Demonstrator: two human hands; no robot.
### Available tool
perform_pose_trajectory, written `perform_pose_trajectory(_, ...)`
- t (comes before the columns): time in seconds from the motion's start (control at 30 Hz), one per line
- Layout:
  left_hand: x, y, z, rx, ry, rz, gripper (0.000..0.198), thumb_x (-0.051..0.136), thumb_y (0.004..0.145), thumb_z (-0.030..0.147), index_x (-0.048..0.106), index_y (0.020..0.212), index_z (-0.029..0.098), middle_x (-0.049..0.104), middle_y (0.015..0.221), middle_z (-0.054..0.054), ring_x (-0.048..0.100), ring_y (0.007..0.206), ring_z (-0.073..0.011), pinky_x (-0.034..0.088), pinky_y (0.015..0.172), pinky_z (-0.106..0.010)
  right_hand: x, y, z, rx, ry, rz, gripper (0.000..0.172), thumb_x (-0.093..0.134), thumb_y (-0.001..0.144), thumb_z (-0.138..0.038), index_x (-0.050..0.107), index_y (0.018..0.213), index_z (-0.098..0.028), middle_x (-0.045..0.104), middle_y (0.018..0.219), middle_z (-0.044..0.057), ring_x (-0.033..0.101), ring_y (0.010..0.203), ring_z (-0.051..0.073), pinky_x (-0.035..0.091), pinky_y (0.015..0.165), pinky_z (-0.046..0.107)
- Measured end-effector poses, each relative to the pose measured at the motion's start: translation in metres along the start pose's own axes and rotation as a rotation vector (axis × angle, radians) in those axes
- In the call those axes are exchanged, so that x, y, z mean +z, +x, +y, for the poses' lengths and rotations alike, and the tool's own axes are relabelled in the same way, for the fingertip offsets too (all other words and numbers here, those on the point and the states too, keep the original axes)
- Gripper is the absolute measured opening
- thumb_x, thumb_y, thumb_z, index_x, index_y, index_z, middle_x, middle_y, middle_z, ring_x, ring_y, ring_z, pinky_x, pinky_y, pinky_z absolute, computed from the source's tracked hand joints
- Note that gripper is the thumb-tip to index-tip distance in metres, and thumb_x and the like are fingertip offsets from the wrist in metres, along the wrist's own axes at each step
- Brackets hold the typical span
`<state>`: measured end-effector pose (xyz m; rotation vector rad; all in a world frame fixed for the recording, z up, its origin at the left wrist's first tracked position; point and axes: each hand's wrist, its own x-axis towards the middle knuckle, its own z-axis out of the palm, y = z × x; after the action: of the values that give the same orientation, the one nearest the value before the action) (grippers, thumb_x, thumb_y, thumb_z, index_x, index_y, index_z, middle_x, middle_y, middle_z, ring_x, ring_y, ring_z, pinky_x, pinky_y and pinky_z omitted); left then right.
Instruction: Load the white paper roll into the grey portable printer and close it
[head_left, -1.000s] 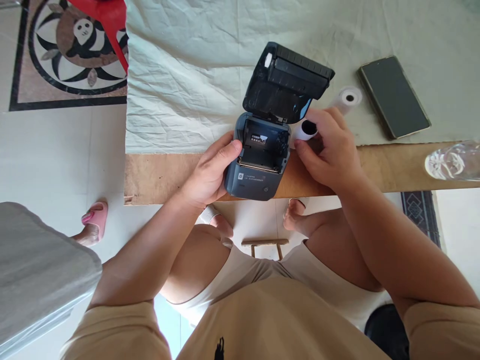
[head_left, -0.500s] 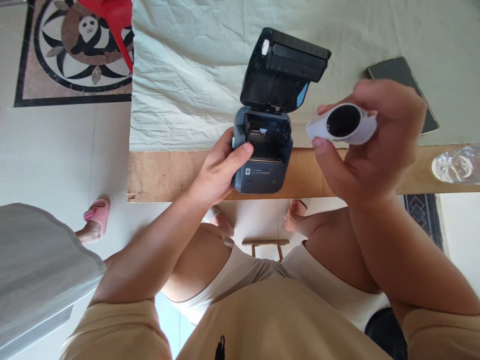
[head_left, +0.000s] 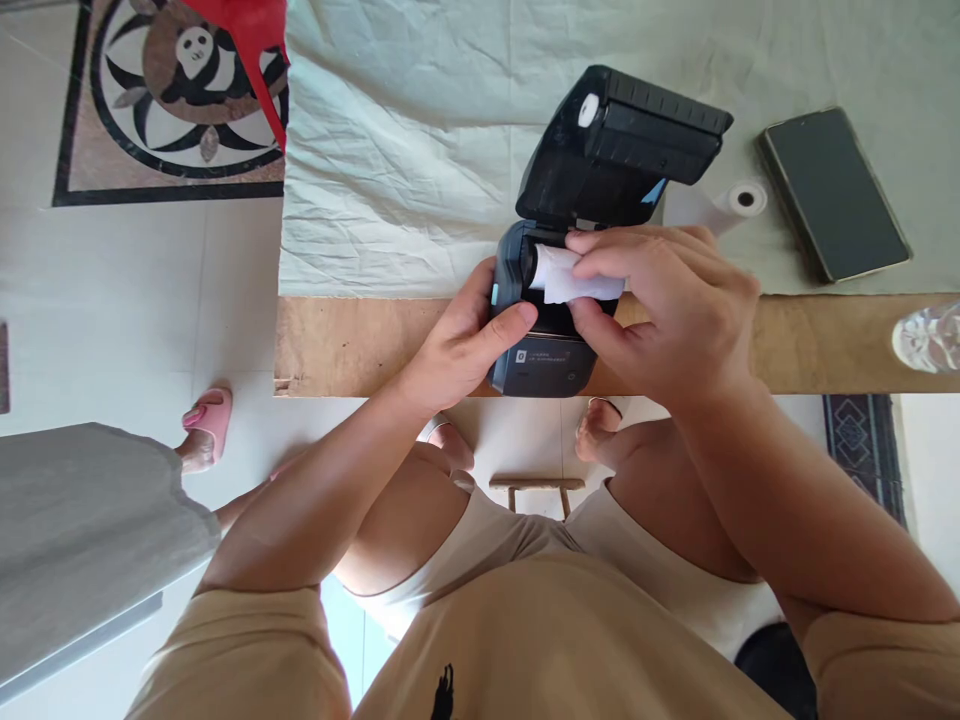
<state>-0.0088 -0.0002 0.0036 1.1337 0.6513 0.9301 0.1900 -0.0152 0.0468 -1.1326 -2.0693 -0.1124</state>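
Observation:
A small dark grey printer point(head_left: 538, 365) stands at the near edge of the table, its black lid point(head_left: 626, 150) flipped up and back. My left hand point(head_left: 465, 345) grips the printer's left side, thumb across its front. My right hand point(head_left: 667, 300) is closed on a white paper roll point(head_left: 574, 278) and holds it over the printer's open bay, with fingers above and thumb below. Whether the roll sits fully inside is hidden by my fingers.
A second white paper roll point(head_left: 731, 202) lies behind the printer, a dark phone point(head_left: 832, 195) to its right. A clear bottle point(head_left: 926, 338) lies at the right edge. A pale cloth point(head_left: 397, 150) covers the table point(head_left: 345, 345). Another person's foot in a pink slipper point(head_left: 206, 425) stands left.
My right hand lifted the paper roll up toward the camera, then brought it down left onto the printer's open bay. The left hand kept its grip on the printer.

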Motion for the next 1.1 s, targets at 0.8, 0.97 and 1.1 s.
perform_pose_trajectory(0.8, -0.005, 0.003, -0.013, 0.091, 0.028, 0.039, 0.084, 0.084, 0.073, 0.041, 0.039, 0.144, 0.039, 0.060, 0.130, -0.003, 0.064, 0.112, -0.0246, 0.055, 0.094, -0.038, 0.001, -0.014, 0.020, 0.299, 0.514, 0.177, 0.043, 0.053, 0.092, -0.046, 0.048, 0.134, -0.042, 0.059, 0.129, 0.006, 0.062, 0.122, 0.027, 0.053, 0.100, 0.052)
perform_pose_trajectory(0.97, -0.001, 0.000, -0.005, 0.060, 0.012, 0.039, 0.086, 0.088, 0.069, 0.042, 0.042, 0.142, 0.037, 0.060, 0.131, -0.004, 0.063, 0.117, -0.0271, 0.056, 0.098, -0.041, 0.012, -0.021, 0.021, 0.276, 0.494, -0.146, 0.059, 0.059, 0.089, -0.049, 0.041, 0.142, -0.033, 0.053, 0.139, 0.008, 0.058, 0.124, 0.026, 0.054, 0.102, 0.049)
perform_pose_trajectory(1.1, 0.003, -0.001, 0.002, 0.029, 0.017, 0.083, 0.048, 0.081, 0.078, 0.046, 0.062, 0.116, 0.025, 0.066, 0.106, -0.004, 0.067, 0.097, -0.0212, 0.058, 0.080, -0.029, 0.020, -0.024, 0.023, 0.304, 0.599, -0.256, 0.069, 0.058, 0.089, -0.057, 0.031, 0.146, -0.031, 0.056, 0.131, 0.006, 0.062, 0.109, 0.021, 0.058, 0.091, 0.041)
